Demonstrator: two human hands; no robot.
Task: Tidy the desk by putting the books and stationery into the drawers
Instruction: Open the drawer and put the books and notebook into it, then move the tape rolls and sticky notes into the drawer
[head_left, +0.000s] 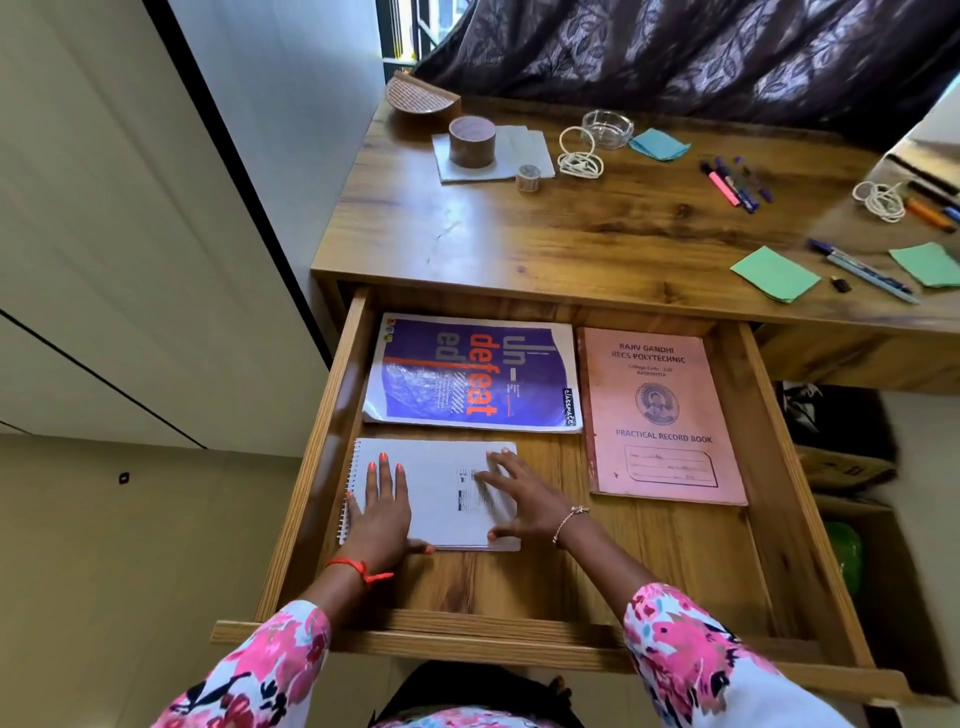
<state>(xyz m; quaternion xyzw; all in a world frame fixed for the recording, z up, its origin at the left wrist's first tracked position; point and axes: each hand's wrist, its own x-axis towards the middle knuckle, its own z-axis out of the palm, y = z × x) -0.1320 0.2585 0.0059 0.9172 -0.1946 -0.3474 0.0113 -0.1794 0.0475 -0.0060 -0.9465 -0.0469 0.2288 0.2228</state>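
Spiral notepad (441, 462) lies flat in drawer (298, 467), front-left, near blue notebook (472, 371); pink record book (660, 415) to right. Left grip (382, 504) open, fingers flat on pad; right grip (519, 499) open, spread on cover, blurred. Pad likely light, thin, bendy; take by long edge, not wire coil. Pens (732, 187) on counter (519, 228)

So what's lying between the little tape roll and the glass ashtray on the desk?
A coiled white cord lies between the tape roll and the ashtray, plain in the head view.
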